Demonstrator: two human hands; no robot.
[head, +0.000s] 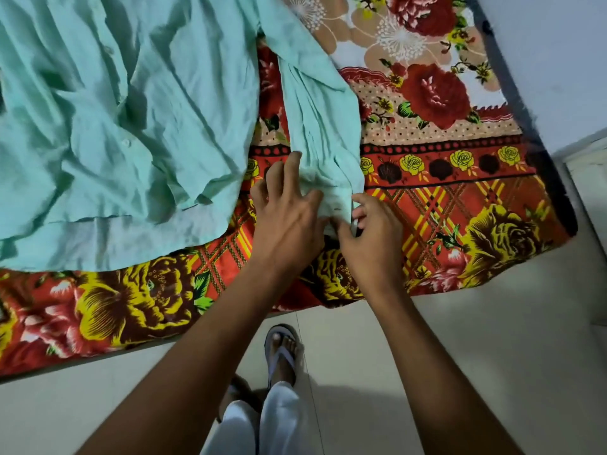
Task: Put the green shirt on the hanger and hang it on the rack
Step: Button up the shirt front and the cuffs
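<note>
The pale green shirt (pixel 108 126) lies spread and wrinkled on the bed, its buttoned front facing up. One long sleeve (pixel 318 126) runs down toward the bed's near edge. My left hand (pixel 285 215) rests on the sleeve's cuff end with fingers spread and the thumb pinching the fabric. My right hand (pixel 371 231) grips the same cuff from the right side. No hanger or rack is in view.
A floral bedsheet (pixel 443 198) in red, yellow and brown covers the bed and hangs over its near edge. Pale floor tiles (pixel 492 339) lie below. My foot in a sandal (pixel 282 353) stands close to the bed. A wall (pixel 558 60) borders the right.
</note>
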